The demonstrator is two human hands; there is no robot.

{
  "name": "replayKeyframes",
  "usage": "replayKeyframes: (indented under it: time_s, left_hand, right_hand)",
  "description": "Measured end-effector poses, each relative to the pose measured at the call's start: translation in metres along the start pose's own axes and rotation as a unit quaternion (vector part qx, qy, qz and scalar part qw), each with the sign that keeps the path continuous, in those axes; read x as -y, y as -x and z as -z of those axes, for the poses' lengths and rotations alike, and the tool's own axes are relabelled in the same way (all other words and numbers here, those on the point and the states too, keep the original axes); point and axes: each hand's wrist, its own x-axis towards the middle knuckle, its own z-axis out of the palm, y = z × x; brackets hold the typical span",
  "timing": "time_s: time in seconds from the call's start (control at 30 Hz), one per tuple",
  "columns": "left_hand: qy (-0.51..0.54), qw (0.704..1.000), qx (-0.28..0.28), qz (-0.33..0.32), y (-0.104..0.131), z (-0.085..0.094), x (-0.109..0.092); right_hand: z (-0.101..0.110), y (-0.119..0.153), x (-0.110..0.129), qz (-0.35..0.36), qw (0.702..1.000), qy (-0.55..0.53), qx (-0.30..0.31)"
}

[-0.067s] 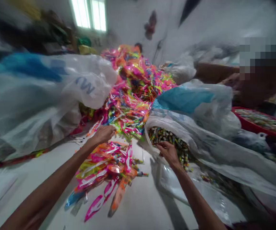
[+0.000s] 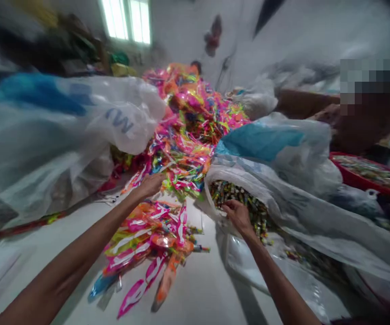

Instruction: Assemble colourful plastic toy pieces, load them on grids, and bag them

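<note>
At the near edge of a large heap of bright plastic pieces, pink, orange and yellow-green, is my left hand. Its fingers are drawn together; whatever lies in them is hidden. My right hand is at the mouth of a white plastic bag, thumb and fingers pinched. Inside that bag lie many small multicoloured tubes. I cannot make out what the right fingertips hold. Between my forearms, a smaller pile of pink, orange and yellow wrapped pieces rests on the white table, several with tube ends sticking out.
A big translucent bag with blue patches bulges along the left. Beneath my right forearm is a clear plastic container. A red basin of small pieces stands at the right, beside another person. Behind the heap a head shows.
My left hand has shifted slightly forward and to the right, toward the large heap. My right hand stays at the bag's mouth, almost unmoved.
</note>
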Motion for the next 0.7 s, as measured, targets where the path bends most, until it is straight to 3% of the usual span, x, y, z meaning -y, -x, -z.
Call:
replayKeyframes:
  time_s: [0.13, 0.23, 0.47, 0.6, 0.7]
  left_hand:
    - [-0.001, 0.999, 0.005, -0.047, -0.034, -0.012, 0.002]
    - [0.004, 0.996, 0.009, -0.093, -0.042, -0.017, 0.002]
    - [0.055, 0.989, -0.044, -0.132, -0.030, -0.013, -0.012]
    - [0.128, 0.981, -0.105, -0.105, -0.019, 0.006, -0.021]
    - [0.201, 0.966, -0.153, -0.057, -0.008, 0.026, -0.031]
  right_hand:
    - [-0.009, -0.009, -0.001, -0.011, 0.985, 0.172, -0.002]
    - [-0.014, -0.008, -0.001, -0.021, 0.977, 0.210, 0.022]
    - [-0.011, -0.023, 0.003, -0.116, 0.993, -0.008, 0.025]
    - [-0.007, -0.029, 0.008, -0.121, 0.987, -0.102, 0.014]
    - [-0.007, -0.018, 0.016, -0.119, 0.977, -0.177, -0.023]
